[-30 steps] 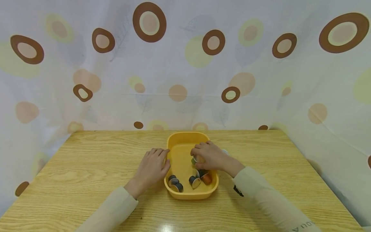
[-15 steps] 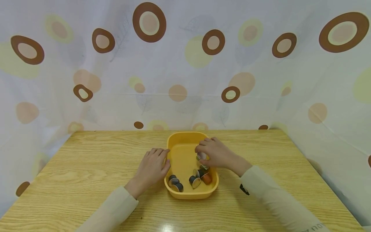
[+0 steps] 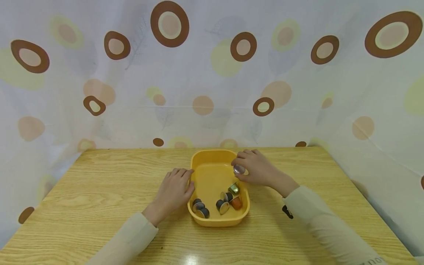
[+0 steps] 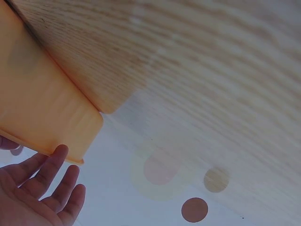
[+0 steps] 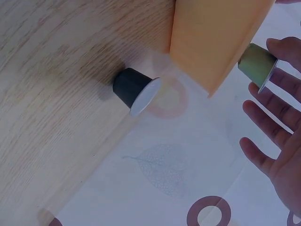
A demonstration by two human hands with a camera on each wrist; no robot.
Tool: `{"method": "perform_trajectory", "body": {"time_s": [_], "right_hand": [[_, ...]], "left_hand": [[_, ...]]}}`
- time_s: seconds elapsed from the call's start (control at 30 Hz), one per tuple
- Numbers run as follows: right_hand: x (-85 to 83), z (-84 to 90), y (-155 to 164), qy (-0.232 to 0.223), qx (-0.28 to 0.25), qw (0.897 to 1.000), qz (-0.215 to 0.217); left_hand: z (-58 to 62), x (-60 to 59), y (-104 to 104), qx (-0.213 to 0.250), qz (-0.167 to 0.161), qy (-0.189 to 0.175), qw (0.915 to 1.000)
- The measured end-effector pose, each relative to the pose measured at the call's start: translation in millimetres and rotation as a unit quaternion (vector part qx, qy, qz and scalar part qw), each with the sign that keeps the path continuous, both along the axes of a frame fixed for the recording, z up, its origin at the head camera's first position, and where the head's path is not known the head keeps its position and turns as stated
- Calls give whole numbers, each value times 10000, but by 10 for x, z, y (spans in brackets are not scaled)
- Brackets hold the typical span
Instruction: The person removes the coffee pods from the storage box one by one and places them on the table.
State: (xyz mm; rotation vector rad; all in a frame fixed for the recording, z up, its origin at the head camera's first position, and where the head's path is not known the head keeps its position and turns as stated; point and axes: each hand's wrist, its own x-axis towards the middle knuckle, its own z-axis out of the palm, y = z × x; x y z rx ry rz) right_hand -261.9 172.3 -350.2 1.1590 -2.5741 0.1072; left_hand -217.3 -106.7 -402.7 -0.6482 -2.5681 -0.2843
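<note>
"green capsule [image 5: 255, 66]: how's it held?"
"pinched between thumb and fingers of the right hand [image 3: 257, 169], by the rim of the yellow tray [image 3: 218, 222]."
"pointing?"
"narrow end away from the palm, lid toward the fingers, long axis slanting between."
"how far along?"
"partway, i'd judge: this one not set down, a dark capsule [image 5: 130, 87] outside the tray, six capsules [image 3: 222, 206] inside, below the grip in the head view. the left hand [image 3: 172, 193] rests its fingers on the opposite rim."
</note>
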Motion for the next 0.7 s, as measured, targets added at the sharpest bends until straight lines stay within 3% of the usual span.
{"method": "perform_trajectory", "body": {"time_s": [0.37, 0.7], "right_hand": [[27, 42, 207, -198, -137, 9987, -450], [-21, -79, 423, -280, -174, 9970, -705]], "left_hand": [[4, 11, -4, -27, -22, 2, 10000], [-2, 4, -11, 18, -48, 123, 9999]]}}
